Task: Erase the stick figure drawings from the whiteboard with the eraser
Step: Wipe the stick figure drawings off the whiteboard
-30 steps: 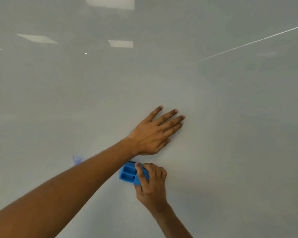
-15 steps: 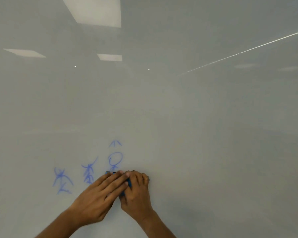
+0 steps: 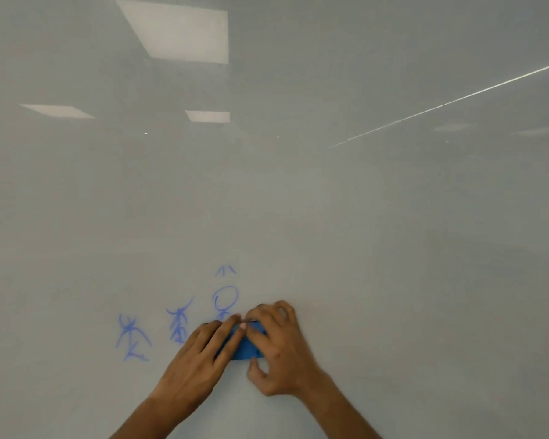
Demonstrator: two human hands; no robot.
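Note:
A blue eraser [image 3: 246, 348] lies flat against the whiteboard [image 3: 298, 201], low in the head view. My right hand [image 3: 278, 346] curls round its right end, thumb below. My left hand [image 3: 200, 359] lays straight fingers across its left part. Three blue stick figure drawings sit to the left: one [image 3: 132, 340] far left, a smudged one [image 3: 179, 324] in the middle, and a third [image 3: 225, 299] with a round head just above the eraser, its lower part hidden by my fingers.
The glossy board fills the whole view and reflects ceiling light panels [image 3: 178, 33] at the top. A thin bright line [image 3: 447, 104] runs diagonally across the upper right. Two short blue strokes [image 3: 225, 270] sit above the round head.
My left hand came down from flat on the board onto the eraser. The view shifted, bringing the drawings into sight. My right hand has slid slightly right, uncovering more of the eraser.

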